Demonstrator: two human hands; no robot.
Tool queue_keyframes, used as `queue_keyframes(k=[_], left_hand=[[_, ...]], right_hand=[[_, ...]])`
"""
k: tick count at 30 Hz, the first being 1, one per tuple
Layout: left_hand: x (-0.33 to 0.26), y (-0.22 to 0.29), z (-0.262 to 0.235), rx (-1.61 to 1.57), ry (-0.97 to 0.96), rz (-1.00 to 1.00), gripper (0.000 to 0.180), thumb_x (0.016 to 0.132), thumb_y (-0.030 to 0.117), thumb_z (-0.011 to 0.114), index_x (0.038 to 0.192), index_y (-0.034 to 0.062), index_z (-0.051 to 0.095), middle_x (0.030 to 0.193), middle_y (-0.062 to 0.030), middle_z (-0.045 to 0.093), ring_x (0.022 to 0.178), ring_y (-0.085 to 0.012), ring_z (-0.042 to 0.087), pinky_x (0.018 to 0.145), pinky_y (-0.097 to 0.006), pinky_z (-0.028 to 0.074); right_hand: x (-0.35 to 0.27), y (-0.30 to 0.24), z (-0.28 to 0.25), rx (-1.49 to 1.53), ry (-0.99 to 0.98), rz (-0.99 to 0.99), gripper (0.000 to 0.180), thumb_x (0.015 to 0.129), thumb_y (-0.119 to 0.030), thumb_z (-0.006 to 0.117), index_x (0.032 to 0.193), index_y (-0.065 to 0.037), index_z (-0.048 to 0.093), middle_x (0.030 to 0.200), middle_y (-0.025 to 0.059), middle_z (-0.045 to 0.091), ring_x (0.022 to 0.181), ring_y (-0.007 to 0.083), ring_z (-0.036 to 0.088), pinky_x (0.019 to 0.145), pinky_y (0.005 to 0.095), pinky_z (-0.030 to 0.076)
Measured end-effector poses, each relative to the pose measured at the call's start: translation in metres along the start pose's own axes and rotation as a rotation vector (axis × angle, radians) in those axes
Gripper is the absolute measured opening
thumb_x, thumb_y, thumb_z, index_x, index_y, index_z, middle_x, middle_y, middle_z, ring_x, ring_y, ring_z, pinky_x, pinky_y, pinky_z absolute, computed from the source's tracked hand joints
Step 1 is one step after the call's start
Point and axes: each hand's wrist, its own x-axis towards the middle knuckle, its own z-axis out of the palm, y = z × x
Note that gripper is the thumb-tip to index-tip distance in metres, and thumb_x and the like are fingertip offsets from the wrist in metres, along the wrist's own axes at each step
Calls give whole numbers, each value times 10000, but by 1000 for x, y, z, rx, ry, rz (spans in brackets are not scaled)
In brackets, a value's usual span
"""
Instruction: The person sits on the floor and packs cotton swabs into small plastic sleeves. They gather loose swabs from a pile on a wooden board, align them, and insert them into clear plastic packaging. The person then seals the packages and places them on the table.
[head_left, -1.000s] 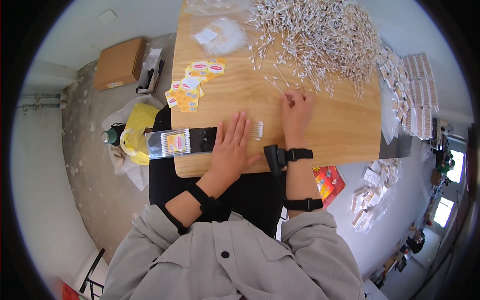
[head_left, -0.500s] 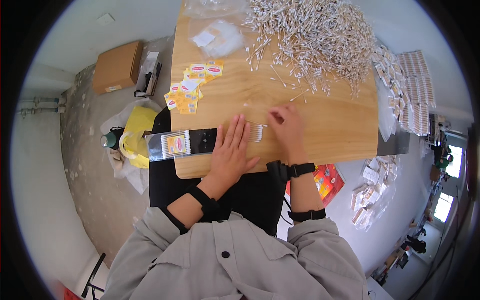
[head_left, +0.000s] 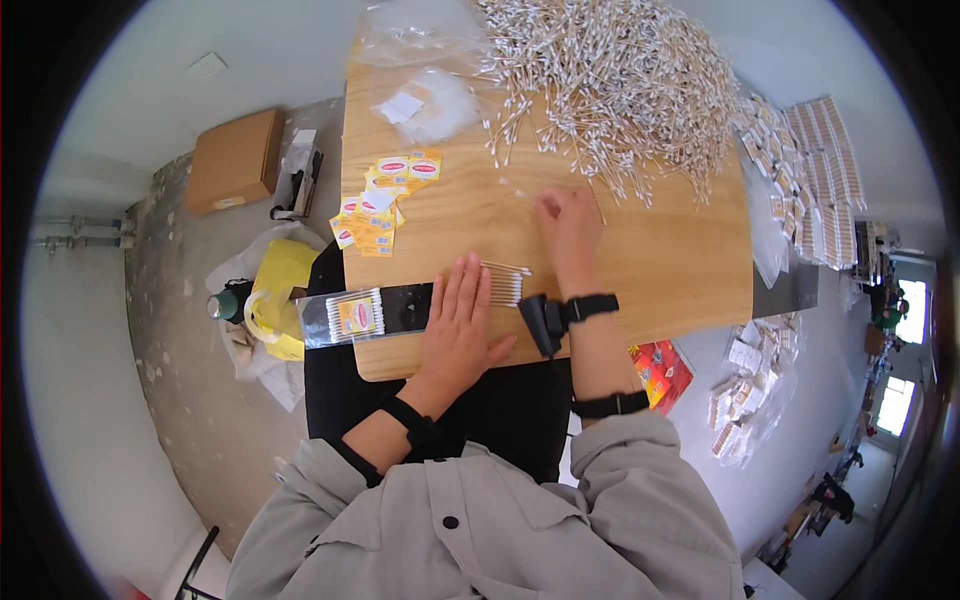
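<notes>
1. Left hand (head_left: pixel 462 325) lies flat, fingers spread, pinning a small aligned bundle of white cotton swabs (head_left: pixel 505 284) on the wooden bench (head_left: pixel 650 270).
2. Right hand (head_left: pixel 567 220), fingers curled, reaches toward the big loose heap of swabs (head_left: pixel 610 80); whether it pinches any is unclear.

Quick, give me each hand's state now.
Left hand: open, flat on small bundle of cotton swabs.
Right hand: on the table, grip cannot be told.
</notes>
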Motion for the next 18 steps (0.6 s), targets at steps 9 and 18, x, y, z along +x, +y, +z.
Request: queue_keyframes(k=[9, 18], left_hand=[[1, 3, -1, 10, -6, -11, 1010, 729, 389, 779, 1470, -72, 270, 1560, -240, 240, 1465, -376, 213, 1185, -526, 175], [0, 3, 2, 37, -19, -18, 1009, 766, 453, 737, 1482, -68, 253, 1577, -240, 201, 1482, -371, 173, 1188, -522, 158]], right_hand=[[-27, -6, -15, 216, -58, 79, 144, 790, -195, 745, 865, -75, 716, 871, 91, 625, 774, 236, 633, 694, 354, 510], [-72, 13, -48, 108, -216, 0, 165, 794, -175, 745, 922, -86, 693, 876, 89, 606, 786, 239, 630, 709, 363, 520]])
